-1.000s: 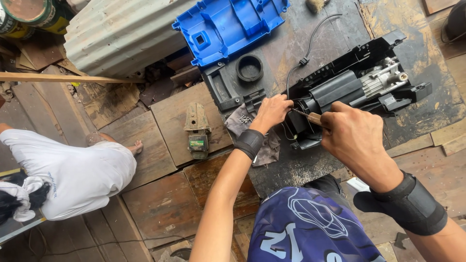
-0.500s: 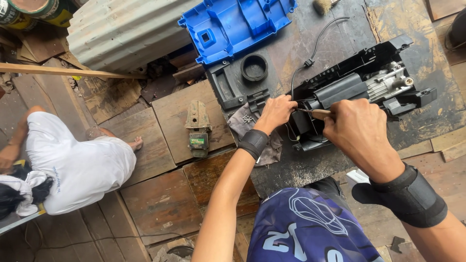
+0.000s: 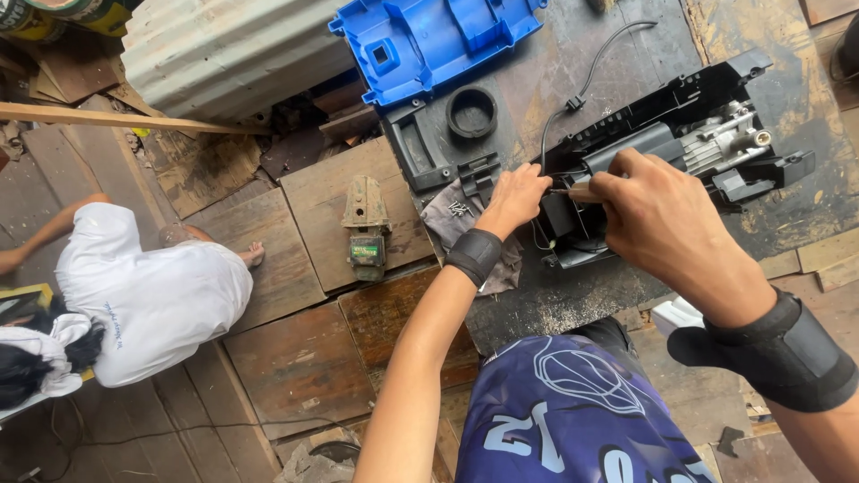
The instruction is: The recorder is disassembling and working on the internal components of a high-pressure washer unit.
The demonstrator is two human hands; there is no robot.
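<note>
An opened black machine housing [image 3: 680,98] with a grey motor and metal pump lies on a dark worn board [image 3: 573,295]. My left hand [image 3: 512,199], black wrist strap on, rests its fingers on the housing's near-left end. My right hand [image 3: 658,219] is closed around a thin tool with a wooden handle [image 3: 573,190], its tip pointing into the same end of the housing. A black cable [image 3: 591,72] runs from the housing toward the far edge. A grey rag with small screws [image 3: 456,215] lies just left of my left hand.
A blue plastic cover [image 3: 429,40] and a black panel with a round hole [image 3: 447,130] lie beyond the hands. A small rusty green device [image 3: 365,228] sits on the wooden planks. A person in a white shirt [image 3: 152,295] crouches at left. Corrugated sheet [image 3: 224,49] lies at the back.
Both hands have stayed on the housing's near-left end. The view has shifted slightly, and the person in white has moved a little further left.
</note>
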